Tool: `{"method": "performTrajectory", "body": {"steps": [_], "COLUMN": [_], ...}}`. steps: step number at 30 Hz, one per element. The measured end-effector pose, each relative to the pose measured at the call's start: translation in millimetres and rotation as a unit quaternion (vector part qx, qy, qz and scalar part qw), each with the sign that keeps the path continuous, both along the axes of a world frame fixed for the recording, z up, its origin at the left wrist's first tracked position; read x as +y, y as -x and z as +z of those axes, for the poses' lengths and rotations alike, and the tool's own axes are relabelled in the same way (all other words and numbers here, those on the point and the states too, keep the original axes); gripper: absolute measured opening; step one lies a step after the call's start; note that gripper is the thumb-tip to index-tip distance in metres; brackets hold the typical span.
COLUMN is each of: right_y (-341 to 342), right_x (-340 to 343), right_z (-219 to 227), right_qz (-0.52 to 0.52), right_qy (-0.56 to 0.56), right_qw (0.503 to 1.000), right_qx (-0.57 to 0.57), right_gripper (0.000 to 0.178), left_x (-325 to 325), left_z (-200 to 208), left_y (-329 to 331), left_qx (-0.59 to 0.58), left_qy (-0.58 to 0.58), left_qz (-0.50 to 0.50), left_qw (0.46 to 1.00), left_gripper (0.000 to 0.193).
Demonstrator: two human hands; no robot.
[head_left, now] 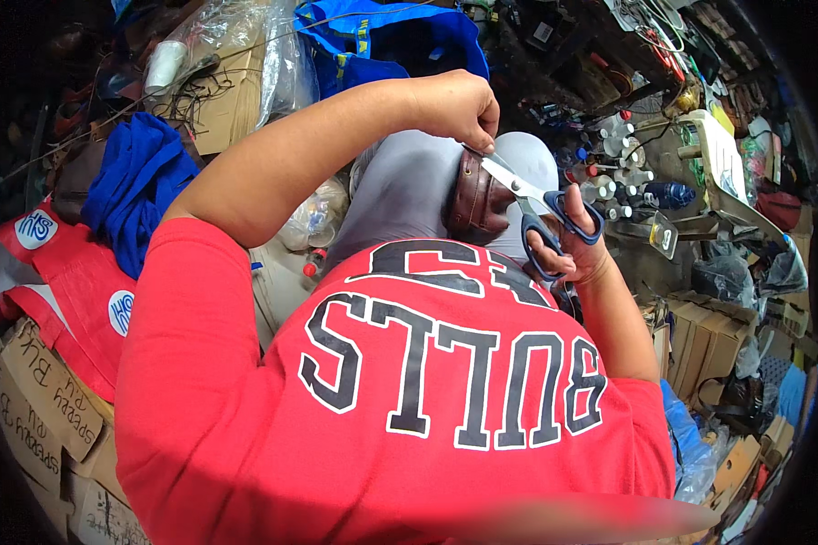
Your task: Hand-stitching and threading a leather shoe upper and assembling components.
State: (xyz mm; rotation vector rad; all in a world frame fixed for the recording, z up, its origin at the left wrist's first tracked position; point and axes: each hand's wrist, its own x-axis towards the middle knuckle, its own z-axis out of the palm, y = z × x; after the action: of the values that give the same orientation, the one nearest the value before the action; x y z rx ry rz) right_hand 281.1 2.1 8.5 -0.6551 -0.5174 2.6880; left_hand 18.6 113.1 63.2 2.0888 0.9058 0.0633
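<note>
A brown leather shoe with stitching along its edge rests on my lap, between my grey-trousered knees. My left hand reaches over its far end, thumb and fingers pinched together; whatever they hold is too small to make out. My right hand is closed on scissors with dark blue handles, fingers through the loops. The scissors' blades point up and left, slightly parted, with their tips just below my left fingertips at the shoe's upper edge.
Several small bottles cluster beyond my right knee, near a worn white chair. A blue bag lies ahead. Blue cloth, a red bag and cardboard boxes crowd the left; more cardboard stands at right.
</note>
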Motion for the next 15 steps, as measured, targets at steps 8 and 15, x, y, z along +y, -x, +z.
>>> {"method": "performTrajectory", "body": {"steps": [8, 15], "right_y": [1, 5], "right_x": [-7, -8], "right_z": [0, 12], "right_qz": [-0.02, 0.005], "right_qy": [-0.005, -0.055], "right_qw": [1.0, 0.998], "right_qx": [-0.008, -0.04], "right_gripper": [0.091, 0.088], "left_x": [-2, -4], "left_z": [-11, -15], "left_y": [2, 3], "left_qx": [-0.046, -0.068], "left_qy": [0.016, 0.03], "left_qz": [0.029, 0.033], "left_qw": [0.998, 0.997], "left_gripper": [0.015, 0.015]}}
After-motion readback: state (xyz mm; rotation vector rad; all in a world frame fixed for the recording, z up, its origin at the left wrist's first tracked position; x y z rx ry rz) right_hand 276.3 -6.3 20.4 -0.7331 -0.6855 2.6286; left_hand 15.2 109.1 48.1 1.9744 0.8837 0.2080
